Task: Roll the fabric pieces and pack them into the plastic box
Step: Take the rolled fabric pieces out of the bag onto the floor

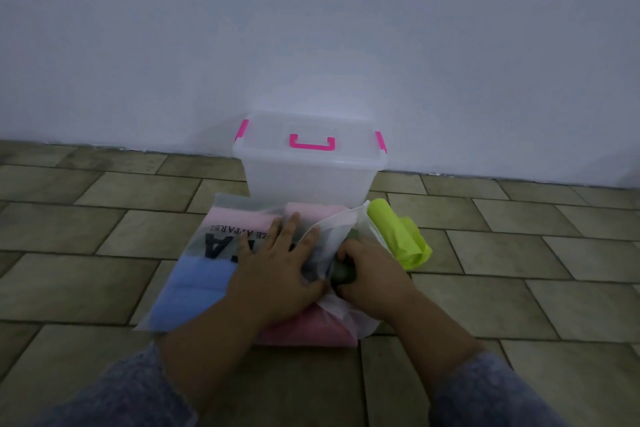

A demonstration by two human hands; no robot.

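I see my left hand (277,274) pressed flat, fingers spread, on the frosted plastic bag (207,253) holding pink and blue fabric. My right hand (367,274) is clenched around a dark green fabric roll (343,274). A lime-green roll (398,236) lies beside it. The lidded plastic box (311,170) stands just behind on the tiled floor (104,218).
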